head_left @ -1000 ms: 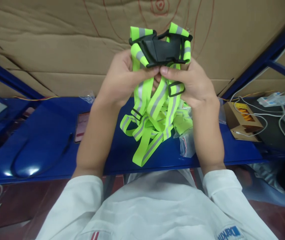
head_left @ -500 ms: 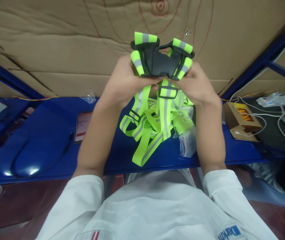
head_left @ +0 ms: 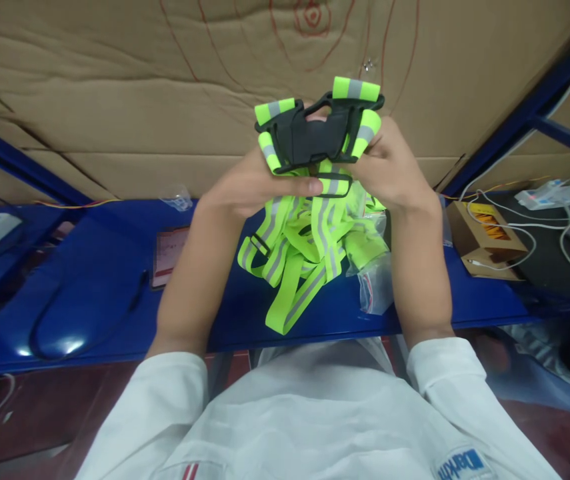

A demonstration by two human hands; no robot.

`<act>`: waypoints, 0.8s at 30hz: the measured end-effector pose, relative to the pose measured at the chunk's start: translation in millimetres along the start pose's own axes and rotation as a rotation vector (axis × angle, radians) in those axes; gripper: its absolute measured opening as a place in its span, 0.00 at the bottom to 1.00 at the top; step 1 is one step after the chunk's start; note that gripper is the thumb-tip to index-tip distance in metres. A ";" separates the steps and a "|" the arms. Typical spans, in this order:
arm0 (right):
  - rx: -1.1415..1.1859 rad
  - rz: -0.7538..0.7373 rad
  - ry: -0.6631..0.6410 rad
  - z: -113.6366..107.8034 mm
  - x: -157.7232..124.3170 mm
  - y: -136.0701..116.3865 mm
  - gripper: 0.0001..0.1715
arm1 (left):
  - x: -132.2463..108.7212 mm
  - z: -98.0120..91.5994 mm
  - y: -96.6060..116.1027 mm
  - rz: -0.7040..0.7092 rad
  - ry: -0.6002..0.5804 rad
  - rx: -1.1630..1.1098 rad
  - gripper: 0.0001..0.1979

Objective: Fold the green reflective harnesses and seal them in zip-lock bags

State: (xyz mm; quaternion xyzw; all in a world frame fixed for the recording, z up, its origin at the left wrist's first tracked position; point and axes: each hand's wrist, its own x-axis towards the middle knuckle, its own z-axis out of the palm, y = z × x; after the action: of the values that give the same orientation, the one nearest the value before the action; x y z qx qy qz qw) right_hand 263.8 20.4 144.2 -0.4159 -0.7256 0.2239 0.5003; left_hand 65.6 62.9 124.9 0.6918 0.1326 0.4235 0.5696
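A black plastic buckle [head_left: 315,139], threaded with neon yellow-green reflective straps, is held up between my two hands. My left hand [head_left: 249,183] is closed on the buckle's left side, its thumb stretched under the lower edge towards a black strap slider [head_left: 335,185]. Closed round the right side is my right hand [head_left: 387,163], with its fingertips partly hidden behind the straps. Below hangs a tangle of reflective strap [head_left: 297,267], its loops resting on the blue table. A second slider [head_left: 259,245] sits on the left part of the tangle.
Clear plastic bags [head_left: 377,290] lie right of the straps on the blue table [head_left: 95,287]. A pink-screened device [head_left: 169,253] is behind my left forearm. At right stand an open cardboard box [head_left: 487,240] and white cables [head_left: 535,230]. A cardboard sheet [head_left: 115,113] closes the back.
The buckle has tilted, its left end dropping and its right end rising slightly. My left thumb has moved right, to the slider below. The strap loops on the table have barely shifted.
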 end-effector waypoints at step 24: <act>-0.560 -0.576 0.122 -2.7 -15.8 -28.0 0.23 | 5.2 5.7 -15.1 -0.110 0.020 -0.166 0.23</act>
State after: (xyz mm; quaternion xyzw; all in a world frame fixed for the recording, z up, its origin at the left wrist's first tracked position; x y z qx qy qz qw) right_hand 258.1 -8.4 157.5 -0.3283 -0.8145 -0.1568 0.4519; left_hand 77.4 67.2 113.6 0.6297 0.1405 0.4077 0.6462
